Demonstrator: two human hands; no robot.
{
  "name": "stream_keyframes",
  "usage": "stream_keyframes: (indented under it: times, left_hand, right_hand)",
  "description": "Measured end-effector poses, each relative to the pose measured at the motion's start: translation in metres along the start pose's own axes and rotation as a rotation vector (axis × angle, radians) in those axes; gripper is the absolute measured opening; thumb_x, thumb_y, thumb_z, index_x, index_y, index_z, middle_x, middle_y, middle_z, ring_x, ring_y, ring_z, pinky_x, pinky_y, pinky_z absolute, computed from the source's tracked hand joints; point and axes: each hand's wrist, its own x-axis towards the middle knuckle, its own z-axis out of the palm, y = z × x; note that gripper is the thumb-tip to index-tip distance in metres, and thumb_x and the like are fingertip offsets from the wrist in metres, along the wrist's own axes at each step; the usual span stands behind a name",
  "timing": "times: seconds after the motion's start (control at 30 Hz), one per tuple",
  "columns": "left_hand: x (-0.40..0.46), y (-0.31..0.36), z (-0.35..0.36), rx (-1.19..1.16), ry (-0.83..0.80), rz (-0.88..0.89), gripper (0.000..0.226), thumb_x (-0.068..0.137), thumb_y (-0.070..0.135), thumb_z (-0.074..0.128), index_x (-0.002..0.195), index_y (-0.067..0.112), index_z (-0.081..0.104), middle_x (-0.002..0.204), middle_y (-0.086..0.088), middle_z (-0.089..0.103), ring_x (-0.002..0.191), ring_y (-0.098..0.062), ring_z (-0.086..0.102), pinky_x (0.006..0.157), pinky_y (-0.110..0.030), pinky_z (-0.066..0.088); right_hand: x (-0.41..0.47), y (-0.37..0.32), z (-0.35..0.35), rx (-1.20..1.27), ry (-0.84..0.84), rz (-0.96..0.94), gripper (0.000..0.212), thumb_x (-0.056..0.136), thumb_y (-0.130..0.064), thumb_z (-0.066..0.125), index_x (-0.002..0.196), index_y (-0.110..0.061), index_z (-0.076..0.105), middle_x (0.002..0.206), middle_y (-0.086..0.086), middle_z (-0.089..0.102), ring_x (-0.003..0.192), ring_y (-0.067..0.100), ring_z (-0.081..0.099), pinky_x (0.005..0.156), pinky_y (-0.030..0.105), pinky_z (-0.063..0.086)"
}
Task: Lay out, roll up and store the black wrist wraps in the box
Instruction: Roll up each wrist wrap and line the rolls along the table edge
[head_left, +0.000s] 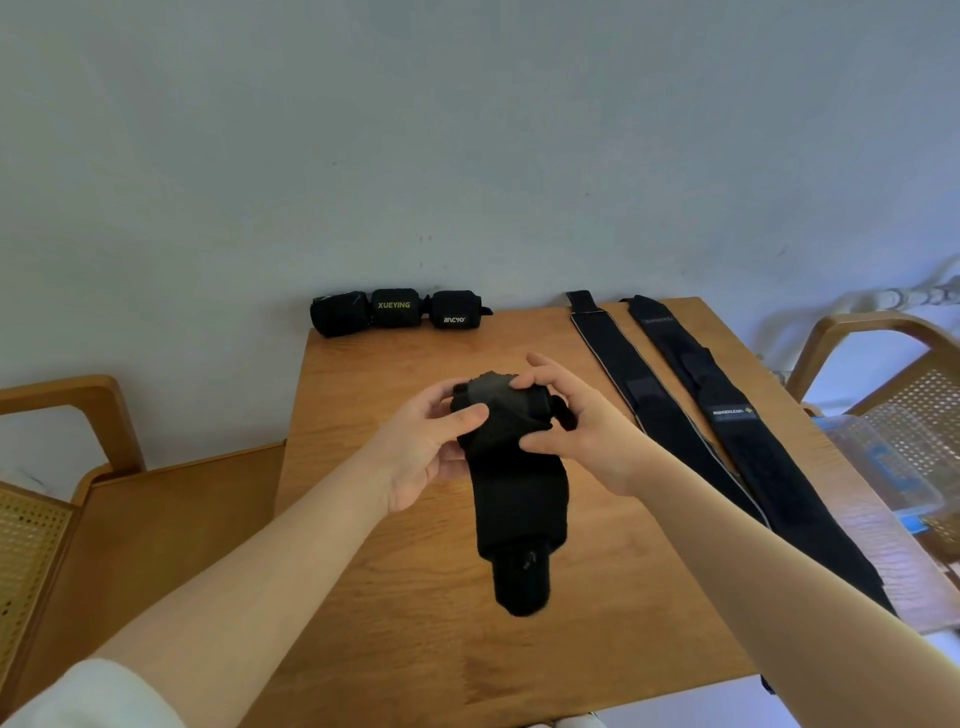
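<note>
**A half-opened wrap could drop or tangle above the table**

Over the middle of the wooden table (363, 597), the person holds one black wrist wrap (511, 483) in the air. The left hand (421, 447) grips its upper end with thumb across the front and fingers curled behind; the right hand (576, 431) pinches the same end from the other side, near a grey hook-and-loop patch. The rest of the wrap hangs down toward the table's near edge, its lower part still a thick bundle.

The likely trouble, judged from this, is the hanging bundle: its weight could pull the fabric out of a light pinch, or the hook patch could catch on the cloth and twist it.

At the table's far edge, against the wall, sit three rolled wraps (397, 312). On the table's right side two wraps lie flat (691, 415), side by side; a falling end could land across them. Just beyond the table's right edge sits a clear plastic box (883, 462).
</note>
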Motion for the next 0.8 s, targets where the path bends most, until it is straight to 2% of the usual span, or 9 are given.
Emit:
stream_keyframes:
  times: [0.07,0.1,0.17,0.27,0.37,0.47,0.57,0.7,0.8]
  left_hand:
    - [0.002,-0.001,-0.002,0.107,-0.001,0.095,0.039,0.084,0.003,0.063,0.116,0.026,0.058,0.126,-0.004,0.053,0.107,-0.028,0.061,0.081,-0.044,0.057]
    - [0.002,0.0,-0.002,0.151,-0.01,0.134,0.041,0.084,0.0,0.063,0.115,0.027,0.059,0.126,-0.002,0.053,0.108,-0.026,0.06,0.082,-0.044,0.057]
    - [0.001,0.001,0.0,0.283,-0.019,0.221,0.044,0.081,-0.003,0.065,0.111,0.03,0.06,0.12,0.005,0.055,0.104,-0.019,0.061,0.083,-0.037,0.057]
    - [0.002,0.002,-0.001,0.48,-0.024,0.319,0.045,0.079,-0.003,0.068,0.106,0.031,0.061,0.119,0.009,0.054,0.106,-0.014,0.056,0.084,-0.025,0.053]
    - [0.004,0.003,-0.001,0.383,-0.057,0.197,0.058,0.08,-0.005,0.066,0.12,0.035,0.051,0.128,0.005,0.047,0.104,-0.021,0.061,0.077,-0.03,0.057]
    - [0.007,0.004,-0.004,0.132,-0.098,-0.008,0.068,0.077,0.014,0.068,0.136,0.028,0.037,0.127,-0.007,0.052,0.101,-0.031,0.066,0.078,-0.041,0.057]
    - [0.01,0.004,-0.002,0.04,-0.074,-0.074,0.053,0.077,0.025,0.062,0.127,0.013,0.048,0.116,-0.016,0.062,0.095,-0.035,0.068,0.081,-0.045,0.057]
    - [0.014,-0.002,0.001,-0.019,-0.041,-0.078,0.034,0.086,0.011,0.061,0.119,0.014,0.053,0.111,-0.016,0.063,0.093,-0.034,0.068,0.079,-0.045,0.057]
    - [0.017,-0.007,0.004,-0.043,0.012,-0.059,0.029,0.088,0.01,0.06,0.115,0.016,0.056,0.108,-0.014,0.064,0.091,-0.033,0.068,0.077,-0.043,0.058]
  right_hand:
    - [0.002,0.0,0.0,0.079,0.0,0.074,0.061,0.084,-0.012,0.067,0.129,-0.041,0.038,0.134,-0.022,0.031,0.11,0.004,0.044,0.073,0.015,0.053]
    - [0.004,0.001,0.0,0.146,0.013,0.121,0.068,0.084,-0.016,0.068,0.137,-0.038,0.032,0.136,-0.02,0.031,0.111,0.006,0.045,0.071,0.018,0.055]
    - [0.008,0.004,-0.002,0.3,-0.004,0.229,0.07,0.079,-0.025,0.07,0.139,-0.029,0.035,0.144,-0.007,0.037,0.117,0.016,0.051,0.081,0.033,0.057]
    - [0.009,0.004,-0.003,0.361,-0.068,0.311,0.042,0.084,-0.017,0.066,0.122,-0.022,0.05,0.126,0.007,0.055,0.11,0.025,0.059,0.086,0.041,0.056]
    - [0.01,0.006,-0.005,0.3,-0.036,0.24,0.043,0.085,-0.006,0.065,0.12,-0.025,0.05,0.118,0.004,0.058,0.107,0.022,0.061,0.082,0.038,0.057]
    - [0.009,0.007,-0.006,0.068,0.025,0.1,0.049,0.081,0.0,0.068,0.114,-0.031,0.05,0.11,-0.004,0.059,0.104,0.011,0.06,0.086,0.031,0.055]
    - [0.008,0.011,-0.003,-0.022,0.028,-0.001,0.051,0.077,0.004,0.069,0.11,-0.031,0.051,0.111,-0.005,0.06,0.105,0.008,0.058,0.088,0.027,0.053]
    - [0.008,0.017,-0.002,-0.045,0.055,-0.058,0.056,0.075,0.005,0.07,0.108,-0.037,0.053,0.122,-0.005,0.051,0.11,0.007,0.054,0.09,0.025,0.05]
    - [0.006,0.02,-0.002,-0.105,0.021,-0.085,0.063,0.08,0.0,0.068,0.12,-0.043,0.045,0.132,-0.012,0.042,0.116,0.0,0.047,0.092,0.018,0.047]
